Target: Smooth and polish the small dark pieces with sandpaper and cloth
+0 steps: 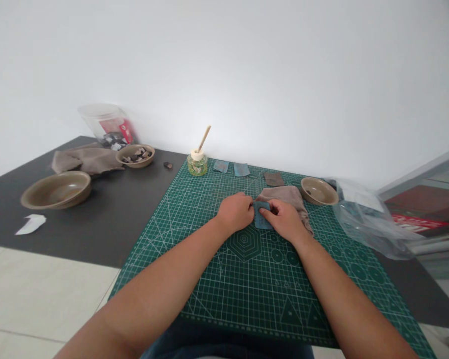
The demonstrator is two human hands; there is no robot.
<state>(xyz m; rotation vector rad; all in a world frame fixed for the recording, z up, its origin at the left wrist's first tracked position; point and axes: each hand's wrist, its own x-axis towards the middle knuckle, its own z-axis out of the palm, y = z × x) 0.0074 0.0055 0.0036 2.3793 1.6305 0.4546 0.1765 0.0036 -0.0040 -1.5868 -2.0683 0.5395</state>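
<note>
Above the green cutting mat (pixel 243 279), my right hand (pixel 286 219) pinches a small blue-grey square piece (pixel 262 222) between thumb and fingers. Its material is too blurred to tell. Curled closed at the left edge of this square is my left hand (pixel 236 212); whatever its fingers grip is hidden. A crumpled brown cloth (pixel 284 193) lies just behind and beside my right hand. Farther back on the mat are two more blue-grey squares, one (pixel 242 169) beside the other (pixel 221 166), and a brown square (pixel 273 179).
A glass jar (pixel 197 165) with a wooden stick stands at the mat's back edge. Bowls stand right (pixel 319 191) and left (pixel 56 192); another holds dark chips (pixel 136 157). Also left are a cloth (pixel 86 158), a clear tub (pixel 107 124) and white scrap (pixel 31 224). Right lies a plastic bag (pixel 370 224).
</note>
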